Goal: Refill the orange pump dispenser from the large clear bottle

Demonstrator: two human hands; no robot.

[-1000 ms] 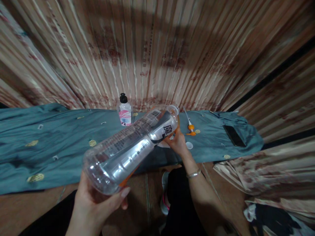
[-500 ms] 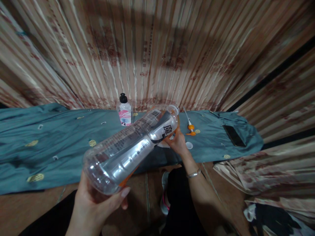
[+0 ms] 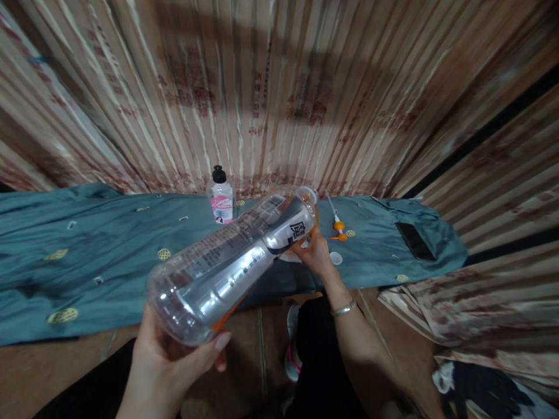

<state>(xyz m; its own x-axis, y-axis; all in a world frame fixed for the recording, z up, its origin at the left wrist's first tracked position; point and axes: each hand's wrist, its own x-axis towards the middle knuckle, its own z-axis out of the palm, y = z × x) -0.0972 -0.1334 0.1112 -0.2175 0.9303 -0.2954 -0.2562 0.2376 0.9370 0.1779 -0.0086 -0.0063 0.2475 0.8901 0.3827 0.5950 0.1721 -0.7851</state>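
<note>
A large clear plastic bottle point(image 3: 218, 270) with a silver label and orange patches lies slanted in the air, its neck end up and to the right. My left hand point(image 3: 170, 355) is closed round its base, thumb in front. Near the neck end, my right hand point(image 3: 313, 250) grips from below; its fingers are partly hidden behind the bottle. An orange edge shows by those fingers, and I cannot tell whether it belongs to this bottle. An orange pump head point(image 3: 339, 228) with a clear tube lies to the right. Close to my right wrist is a small white round cap point(image 3: 335, 258).
A smaller bottle point(image 3: 222, 201) with black cap and pink label stands at the back of the teal cloth-covered surface point(image 3: 113, 244). A black phone point(image 3: 416, 241) lies at the right. Behind hangs a patterned curtain point(image 3: 279, 87); a dark bar point(image 3: 489, 131) crosses at right.
</note>
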